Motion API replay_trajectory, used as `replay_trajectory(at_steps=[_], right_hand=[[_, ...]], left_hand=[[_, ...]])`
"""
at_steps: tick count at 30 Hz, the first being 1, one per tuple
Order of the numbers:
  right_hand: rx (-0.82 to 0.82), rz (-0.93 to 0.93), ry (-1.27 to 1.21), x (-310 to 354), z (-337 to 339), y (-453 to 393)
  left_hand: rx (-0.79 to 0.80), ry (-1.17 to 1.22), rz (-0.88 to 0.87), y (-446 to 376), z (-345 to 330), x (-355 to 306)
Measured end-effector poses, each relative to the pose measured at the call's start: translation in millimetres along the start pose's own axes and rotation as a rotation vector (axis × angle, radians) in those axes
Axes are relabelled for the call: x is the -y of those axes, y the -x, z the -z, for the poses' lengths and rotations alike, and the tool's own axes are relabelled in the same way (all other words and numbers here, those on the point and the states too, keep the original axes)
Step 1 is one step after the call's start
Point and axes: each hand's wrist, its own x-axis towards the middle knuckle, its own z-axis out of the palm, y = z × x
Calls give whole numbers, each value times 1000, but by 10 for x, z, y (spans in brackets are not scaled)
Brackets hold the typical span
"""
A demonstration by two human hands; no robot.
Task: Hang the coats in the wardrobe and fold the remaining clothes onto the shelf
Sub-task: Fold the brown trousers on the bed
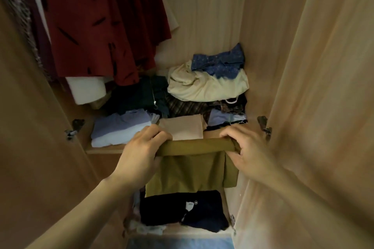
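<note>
Head view into an open wardrobe. Both hands hold an olive-brown garment (194, 170) by its folded upper edge, which runs left to right and level, just in front of the front lip of the shelf (105, 150). The left hand (141, 147) is curled closed over the left end of that edge, thumb beneath and fingers over the top; the right hand (242, 147) pinches the right end in the same manner. The rest of the cloth hangs straight down below the shelf lip, in front of a dark garment (182, 210) lying on a lower level. The long axis of the held fold thus lies parallel to the shelf front, and the shelf lies directly ahead of and slightly above both hands, which are about equally near it. Immediately behind the fold sits a folded beige piece (183, 128); a folded lavender-and-white stack (119, 129) lies to its left, and a crumpled cream garment (206, 87) with a blue patterned one (220, 62) on top sits farther back. Red garments (97, 26) hang at upper left. Placement probably requires carrying the fold forward over the lip, onto or beside the beige piece.
</note>
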Motion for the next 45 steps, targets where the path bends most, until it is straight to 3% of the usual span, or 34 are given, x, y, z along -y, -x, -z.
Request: replay_trajectory(at_steps=[16, 29, 34, 40, 43, 45], right_hand=[[91, -106, 59, -619, -1001, -1284], [52, -198, 63, -1147, -1344, -1867], [108, -420, -24, -1753, -1682, -2281], [129, -514, -129, -2313, -1962, -2663], [159, -539, -42, -2439, -2032, -2687], [158, -517, 154, -2442, -2087, -2613]], left_hand=[[97, 212, -4, -794, -635, 1606], [217, 346, -6, -1532, -1154, 2292], [280, 274, 126, -2058, -1598, 2585], [249, 183, 258, -2455, -1999, 2730], [244, 9, 236, -2534, -2127, 2703], [242, -204, 178, -2485, -2185, 2637]])
